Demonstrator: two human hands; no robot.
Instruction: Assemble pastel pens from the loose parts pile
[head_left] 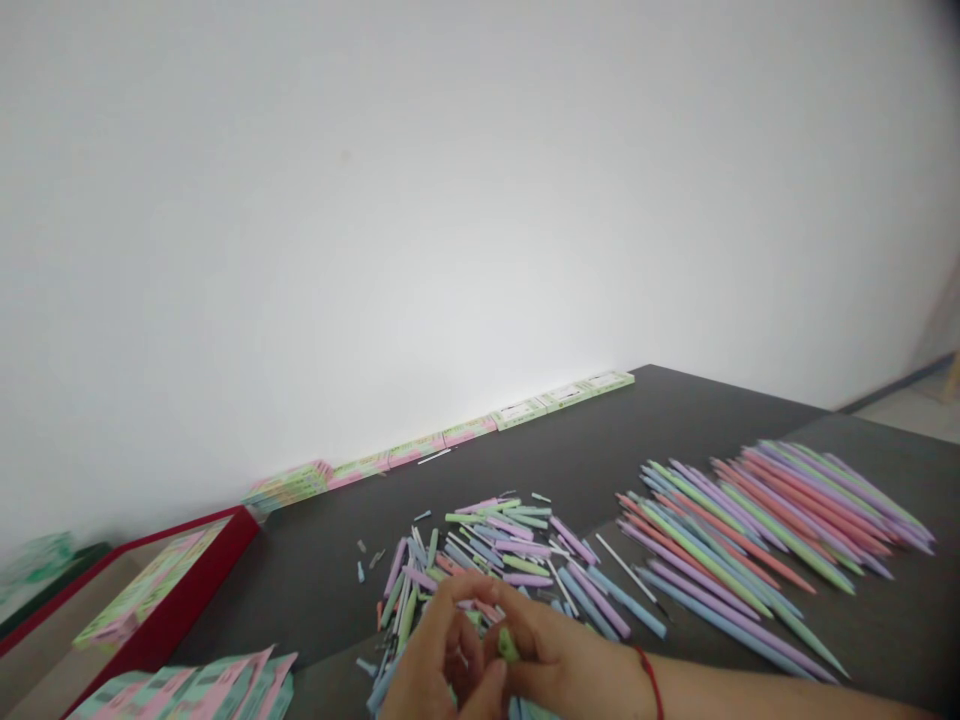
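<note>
My left hand (439, 655) and my right hand (562, 650) meet at the front of the table, fingers curled in toward each other. Between the right fingertips shows a small light-green pen part (508, 645). The left fingers are bent closed against the right hand, and what they hold, if anything, is hidden. Under and behind both hands spreads a loose heap of pen parts (517, 548), with pastel barrels, caps and thin white refills. Several long pastel pens (817, 500) lie in rows to the right of my right hand.
Flat printed boxes (562, 395) line the wall edge of the dark table (600, 470). At left stands a red-rimmed box (180, 590) with a printed pack inside. Pink-and-green packets (202, 690) lie at the front left. Small loose tips (361, 572) are scattered left of the heap.
</note>
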